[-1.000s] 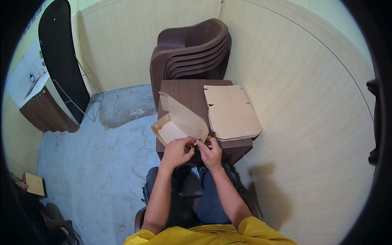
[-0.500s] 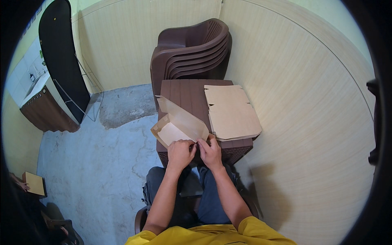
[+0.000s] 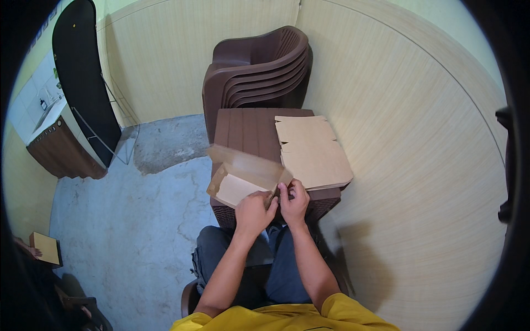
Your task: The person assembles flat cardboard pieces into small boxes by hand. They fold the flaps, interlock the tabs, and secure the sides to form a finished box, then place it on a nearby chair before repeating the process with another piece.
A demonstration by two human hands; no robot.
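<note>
A partly folded brown cardboard box point(image 3: 238, 188) sits tilted over the near left part of a brown table point(image 3: 243, 129), its lid flap raised on the far side. My left hand point(image 3: 254, 211) is closed on the near wall of the box, close to its right corner. With fingers pinched, my right hand point(image 3: 294, 203) grips the right end of the box, where a side flap stands up between the two hands. My fingers hide part of that corner. Just beyond my right hand lies a stack of flat cardboard box blanks point(image 3: 313, 151) with notched edges.
Stacked brown plastic chairs point(image 3: 259, 69) stand behind the table, and a wood-patterned wall point(image 3: 419, 165) runs along the right. At the far left, a black folded tabletop point(image 3: 85, 77) leans by a sink counter. Another person's hand point(image 3: 34, 252) rests on a cardboard box at lower left.
Both hands have shifted slightly right along the box. The box has turned, its raised lid flap has tipped lower, and my right hand has moved apart from the left.
</note>
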